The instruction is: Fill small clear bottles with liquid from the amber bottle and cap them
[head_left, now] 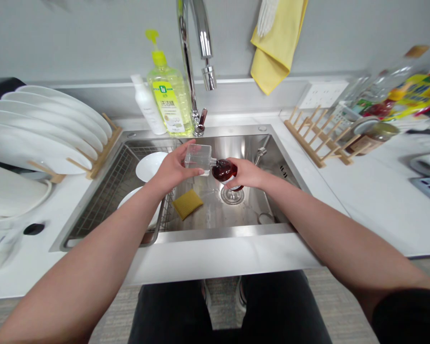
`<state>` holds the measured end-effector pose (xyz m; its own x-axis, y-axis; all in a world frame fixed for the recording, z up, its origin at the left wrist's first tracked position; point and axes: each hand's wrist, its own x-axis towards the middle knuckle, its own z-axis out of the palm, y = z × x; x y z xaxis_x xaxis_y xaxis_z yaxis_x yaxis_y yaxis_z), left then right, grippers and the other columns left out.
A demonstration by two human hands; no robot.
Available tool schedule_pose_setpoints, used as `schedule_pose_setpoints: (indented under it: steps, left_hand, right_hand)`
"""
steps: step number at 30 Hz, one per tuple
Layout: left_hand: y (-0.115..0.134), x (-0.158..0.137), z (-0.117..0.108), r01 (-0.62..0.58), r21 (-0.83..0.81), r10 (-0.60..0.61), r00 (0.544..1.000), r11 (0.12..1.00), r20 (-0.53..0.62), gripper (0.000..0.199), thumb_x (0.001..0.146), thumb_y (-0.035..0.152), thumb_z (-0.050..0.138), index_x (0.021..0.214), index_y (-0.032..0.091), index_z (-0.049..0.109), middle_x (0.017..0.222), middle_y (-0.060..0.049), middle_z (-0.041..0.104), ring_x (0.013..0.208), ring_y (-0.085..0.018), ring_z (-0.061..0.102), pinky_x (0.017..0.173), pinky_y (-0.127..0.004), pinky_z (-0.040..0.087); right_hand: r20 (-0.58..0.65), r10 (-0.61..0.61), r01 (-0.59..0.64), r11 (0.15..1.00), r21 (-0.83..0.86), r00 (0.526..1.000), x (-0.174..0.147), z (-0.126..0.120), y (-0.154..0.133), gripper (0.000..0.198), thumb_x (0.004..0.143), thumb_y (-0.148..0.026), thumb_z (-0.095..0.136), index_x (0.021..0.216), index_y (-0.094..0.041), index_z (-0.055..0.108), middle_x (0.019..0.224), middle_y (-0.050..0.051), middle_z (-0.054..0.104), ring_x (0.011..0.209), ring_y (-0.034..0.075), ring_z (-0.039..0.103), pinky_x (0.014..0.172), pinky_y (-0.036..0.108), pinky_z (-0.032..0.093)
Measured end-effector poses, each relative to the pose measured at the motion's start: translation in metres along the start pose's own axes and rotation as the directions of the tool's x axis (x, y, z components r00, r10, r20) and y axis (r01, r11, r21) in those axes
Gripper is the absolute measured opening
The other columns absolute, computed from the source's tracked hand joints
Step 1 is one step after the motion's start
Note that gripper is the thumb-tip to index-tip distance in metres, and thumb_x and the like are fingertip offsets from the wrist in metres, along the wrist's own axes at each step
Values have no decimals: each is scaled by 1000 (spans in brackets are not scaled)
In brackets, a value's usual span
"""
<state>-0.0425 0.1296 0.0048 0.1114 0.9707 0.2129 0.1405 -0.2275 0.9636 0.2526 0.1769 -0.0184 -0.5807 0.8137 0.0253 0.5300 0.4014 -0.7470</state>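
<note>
Over the sink [215, 233], my left hand [175, 167] is wrapped around a clear square bottle [198, 156], tipped sideways with its neck to the right. My right hand [245, 173] grips a dark amber bottle [223, 169] with a pale label. The two bottle mouths meet, or nearly so; the exact contact is too small to make out. Below them lie a yellow sponge [188, 204] on the sink floor and the round drain [232, 195]. Any liquid passing between the bottles cannot be seen.
A wire basket [111, 191] with white bowls [149, 165] fills the sink's left side. Behind stand a dish soap bottle [169, 100], a white bottle [147, 105] and the faucet [205, 48]. Plates [39, 129] are racked left; a wooden rack [318, 136] stands right.
</note>
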Motion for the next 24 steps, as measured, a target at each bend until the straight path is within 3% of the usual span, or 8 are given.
schedule_pose_setpoints:
  steps: [8,24]
  left_hand:
    - [-5,1,-3,11,-36,-10,999,999,34,125,59,32,112,171,24,58,159,-17,73,146,-43,70,131,-63,51]
    - [-4,1,-5,-36,8,36,998,999,44,124,61,36,112,172,24,58,150,-16,77,138,-40,75,128,-63,53]
  right_hand:
    - [-12,-4,4,1000,-1,1000,1,1,5,65,62,-27,106,121,-23,77,114,2,86,106,32,80,96,39,58]
    - [-7,-9,9,1000,14,1000,0,2,0,62,62,-25,104,117,-23,76,113,3,86,108,33,80,97,40,58]
